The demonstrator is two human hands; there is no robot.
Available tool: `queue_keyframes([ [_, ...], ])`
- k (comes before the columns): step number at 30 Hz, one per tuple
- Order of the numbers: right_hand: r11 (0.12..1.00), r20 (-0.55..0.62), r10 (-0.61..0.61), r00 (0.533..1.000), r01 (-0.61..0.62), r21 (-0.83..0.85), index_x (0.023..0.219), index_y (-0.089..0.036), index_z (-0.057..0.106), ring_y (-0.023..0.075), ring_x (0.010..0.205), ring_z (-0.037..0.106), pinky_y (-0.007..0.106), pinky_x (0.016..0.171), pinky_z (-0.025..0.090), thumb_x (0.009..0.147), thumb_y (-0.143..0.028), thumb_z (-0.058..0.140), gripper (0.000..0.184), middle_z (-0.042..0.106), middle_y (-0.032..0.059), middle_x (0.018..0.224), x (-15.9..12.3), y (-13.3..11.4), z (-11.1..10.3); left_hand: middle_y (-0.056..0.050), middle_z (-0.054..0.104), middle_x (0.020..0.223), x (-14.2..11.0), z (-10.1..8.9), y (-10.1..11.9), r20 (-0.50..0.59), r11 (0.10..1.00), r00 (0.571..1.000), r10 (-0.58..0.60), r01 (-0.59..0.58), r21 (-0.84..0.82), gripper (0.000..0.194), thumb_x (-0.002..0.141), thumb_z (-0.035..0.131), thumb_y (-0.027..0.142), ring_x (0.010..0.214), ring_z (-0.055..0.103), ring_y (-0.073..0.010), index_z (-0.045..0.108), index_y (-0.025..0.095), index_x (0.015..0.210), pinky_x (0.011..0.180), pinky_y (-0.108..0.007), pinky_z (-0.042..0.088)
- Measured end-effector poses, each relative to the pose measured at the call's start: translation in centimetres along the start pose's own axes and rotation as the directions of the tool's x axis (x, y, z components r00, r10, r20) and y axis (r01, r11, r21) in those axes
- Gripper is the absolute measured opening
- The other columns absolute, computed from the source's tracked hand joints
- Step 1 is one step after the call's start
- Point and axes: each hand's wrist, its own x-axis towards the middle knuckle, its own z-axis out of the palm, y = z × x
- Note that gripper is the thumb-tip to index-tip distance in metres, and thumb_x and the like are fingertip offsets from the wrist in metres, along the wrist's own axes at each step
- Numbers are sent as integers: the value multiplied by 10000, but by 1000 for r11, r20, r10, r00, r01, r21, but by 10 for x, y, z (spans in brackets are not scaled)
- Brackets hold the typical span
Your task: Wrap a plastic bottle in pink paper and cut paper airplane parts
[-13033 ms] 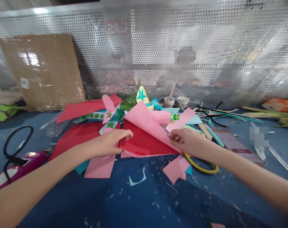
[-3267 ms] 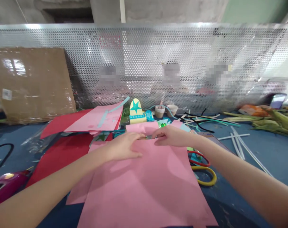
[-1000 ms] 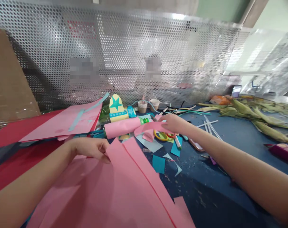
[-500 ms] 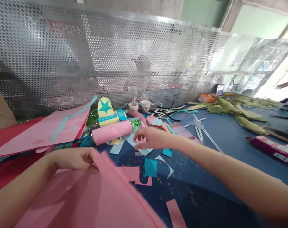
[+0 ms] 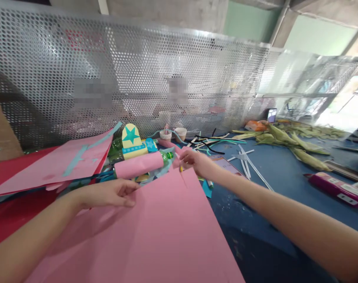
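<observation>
A large sheet of pink paper (image 5: 167, 228) spreads in front of me, its far edge close to the bottles. My left hand (image 5: 117, 192) grips that far edge on the left, thumb on top and fingers curled. Over the far right corner, my right hand (image 5: 193, 161) pinches a slim thing with a yellow part (image 5: 181, 169), too small to make out. Just beyond lies a green bottle wrapped in pink paper (image 5: 139, 165), its cap toward my right hand. Behind it is a yellow paper piece with a teal star (image 5: 131, 135).
Pink and red sheets (image 5: 49, 161) are stacked at left. Cups (image 5: 180, 133), pipe cleaners (image 5: 220, 143), white sticks (image 5: 246, 163) and a phone (image 5: 226, 164) lie beyond my right hand. Corn husks (image 5: 303, 145) and a purple pack (image 5: 335, 188) are at right. A perforated metal screen (image 5: 155, 70) stands behind.
The pink sheet has swung flat to the right, covering the paper scraps. My left hand moved right along with it. My right hand went from empty to pinching the slim thing.
</observation>
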Motion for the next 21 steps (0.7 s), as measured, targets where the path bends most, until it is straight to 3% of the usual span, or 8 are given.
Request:
queue_keyframes([
  [4, 992, -9, 120, 993, -120, -48, 1187, -170, 601, 213, 981, 646, 419, 832, 556, 949, -326, 604, 284, 631, 78, 1184, 25, 42, -30, 21, 549, 738, 9, 6, 2, -121, 988, 984, -133, 141, 68, 420, 816, 609, 496, 656, 547, -160, 577, 173, 1083, 553, -216, 406],
  [7, 993, -28, 102, 994, -103, -51, 1190, -172, 601, 223, 1012, 638, 436, 857, 546, 947, -323, 607, 286, 622, 82, 1207, 32, 49, -29, 30, 510, 697, 17, 10, 5, -179, 982, 977, -117, 141, 127, 324, 802, 615, 445, 619, 504, -151, 600, 162, 958, 531, -219, 359],
  [14, 984, -8, -166, 986, 166, 65, 1214, -210, 570, 196, 1021, 644, 358, 898, 507, 941, -396, 581, 331, 658, 64, 1162, -1, -10, 1, -51, 680, 845, 29, 23, 6, -410, 963, 912, 13, 99, 249, 176, 838, 546, 262, 808, 607, -220, 676, 164, 771, 703, -277, 420],
  [17, 977, -7, -208, 978, 208, 51, 1271, -245, 526, 255, 1061, 631, 393, 892, 483, 885, -511, 589, 473, 619, 90, 1247, -20, -27, 6, -60, 718, 916, 28, 28, 4, -474, 959, 879, 44, 96, 267, 184, 839, 543, 180, 845, 639, -225, 727, 178, 841, 747, -289, 442],
  [21, 972, 20, -227, 974, 225, 66, 1275, -248, 516, 272, 1020, 652, 361, 797, 498, 781, -536, 677, 594, 678, 74, 1146, -31, -31, 5, -91, 725, 1022, 23, 33, 7, -579, 956, 812, 67, 115, 271, 198, 853, 555, 133, 934, 655, -242, 745, 166, 897, 817, -316, 454],
])
